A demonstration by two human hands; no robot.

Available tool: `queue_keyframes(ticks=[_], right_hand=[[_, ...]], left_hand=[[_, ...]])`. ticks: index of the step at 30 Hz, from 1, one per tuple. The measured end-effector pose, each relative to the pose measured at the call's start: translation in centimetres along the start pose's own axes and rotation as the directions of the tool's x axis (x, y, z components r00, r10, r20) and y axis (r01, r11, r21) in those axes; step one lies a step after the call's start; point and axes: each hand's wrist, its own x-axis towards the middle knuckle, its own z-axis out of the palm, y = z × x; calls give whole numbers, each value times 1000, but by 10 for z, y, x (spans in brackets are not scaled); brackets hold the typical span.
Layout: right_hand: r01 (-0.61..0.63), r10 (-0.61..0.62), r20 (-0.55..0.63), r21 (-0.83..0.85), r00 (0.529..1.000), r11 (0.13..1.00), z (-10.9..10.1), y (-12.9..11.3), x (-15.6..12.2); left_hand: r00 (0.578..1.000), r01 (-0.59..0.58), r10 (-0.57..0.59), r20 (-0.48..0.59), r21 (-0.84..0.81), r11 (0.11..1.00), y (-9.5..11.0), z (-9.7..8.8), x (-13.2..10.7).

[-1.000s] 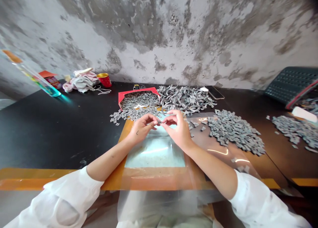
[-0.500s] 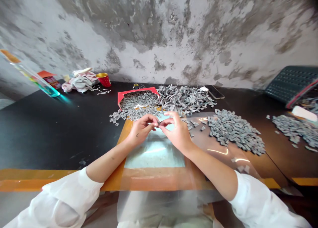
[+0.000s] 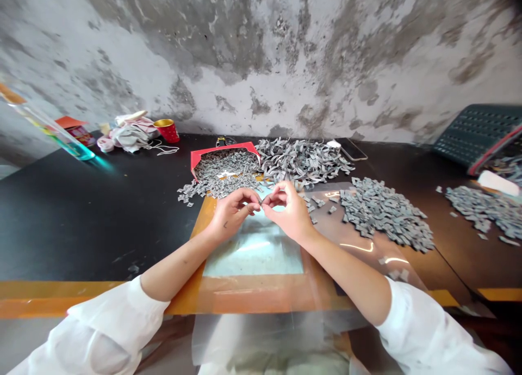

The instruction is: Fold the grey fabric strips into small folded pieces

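Note:
My left hand (image 3: 234, 211) and my right hand (image 3: 289, 210) meet fingertip to fingertip above a pale blue sheet (image 3: 255, 252) under clear plastic. Between their pinched thumbs and forefingers is a small dark grey piece (image 3: 261, 203), mostly hidden by the fingers. Just beyond the hands, small grey pieces (image 3: 228, 165) fill and spill out of a red open box (image 3: 199, 156). Behind my right hand lies a heap of longer grey strips (image 3: 304, 160). Further right is a pile of small grey folded pieces (image 3: 385, 211), with a few loose ones nearer the hand.
A phone (image 3: 353, 149) lies by the wall. At the back left are a red cup (image 3: 167, 130), crumpled cloths (image 3: 130, 134) and a tilted clear tube with blue liquid (image 3: 81, 152). On the right, a dark perforated basket (image 3: 473, 135) stands behind another grey pile (image 3: 485, 209).
My right forefinger and other fingers have curled in closer to the small piece. Both hands stay at nearly the same place, and the view has shifted slightly.

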Motion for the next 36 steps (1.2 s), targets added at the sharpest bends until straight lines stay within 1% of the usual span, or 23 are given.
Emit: queue_keyframes(ticks=[2,3,6,9,12,15,17,20,22,24,27,29,31,34,36], right_hand=[[9,-9,-10,5,1000,1000,0,3,2],[17,-17,-16,-1,1000,1000,0,4,3],[51,-51,-18,-36,999,998,0,4,5],[80,-82,-20,-68,996,994,0,1,5],[90,-93,-33,-74,995,993,0,-2,4],[83,-86,-51,-63,995,995,1,-3,3],[64,-66,-71,-27,995,998,2,-3,3],[16,-12,-78,52,997,999,3,2,5],[-11,17,-69,93,997,996,2,7,6],[-29,37,-62,114,997,993,1,12,7],[-40,46,-61,110,997,993,-1,16,8],[-30,38,-67,113,997,993,-2,15,8],[-32,40,-48,151,998,988,-3,14,8],[-59,59,6,206,998,977,-4,13,8],[-62,60,15,196,998,979,-5,14,9]], left_hand=[[1000,10,-9,-6,72,997,2,-2,0],[1000,-3,4,-7,126,992,3,-3,0],[996,-71,81,-24,264,962,7,-4,-1],[993,-70,95,-70,297,952,9,-2,-2],[993,-5,36,-109,273,962,7,0,-2],[987,106,-80,-136,191,976,0,-1,-1],[979,168,-153,-131,106,980,-5,-2,0],[974,213,-211,-85,21,977,-9,-4,1],[974,224,-223,-47,12,975,-8,-4,0],[977,213,-213,-32,19,977,-6,-3,0],[978,202,-200,-61,43,978,-5,-1,0],[971,225,-219,-91,57,973,-6,-1,1],[965,245,-238,-105,55,968,-9,-2,2],[967,241,-237,-93,39,970,-12,-3,2],[969,243,-240,-61,36,969,-12,-3,2]])
